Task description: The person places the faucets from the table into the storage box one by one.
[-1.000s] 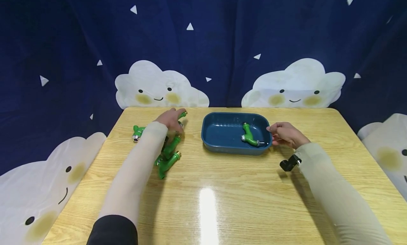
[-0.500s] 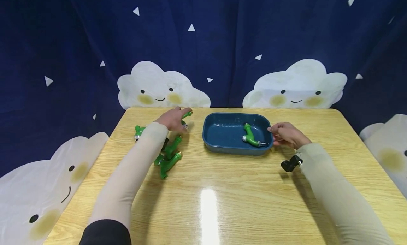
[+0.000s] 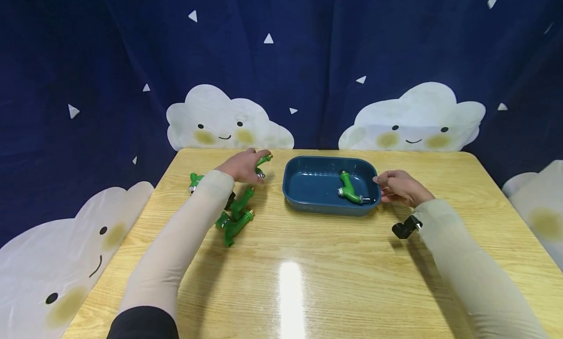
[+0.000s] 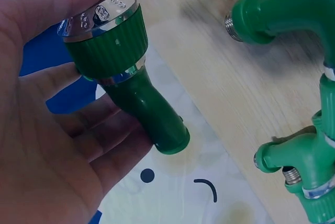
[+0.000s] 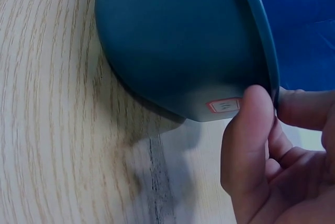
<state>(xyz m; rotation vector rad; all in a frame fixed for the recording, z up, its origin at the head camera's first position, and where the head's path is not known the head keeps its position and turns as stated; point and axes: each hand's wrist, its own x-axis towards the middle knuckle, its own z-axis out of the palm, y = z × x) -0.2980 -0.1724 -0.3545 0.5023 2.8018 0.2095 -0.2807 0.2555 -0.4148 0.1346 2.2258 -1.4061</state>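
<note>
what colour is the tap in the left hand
The tap is green and silver; clearest in the left wrist view.

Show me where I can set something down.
Biggest: the table in front of the blue tray, between the sleeves. The tray's left half is bare too. Crowded: the table's left side, with green taps either side of the left sleeve, and the tray's right end, holding one tap and gripped by the right hand.
</note>
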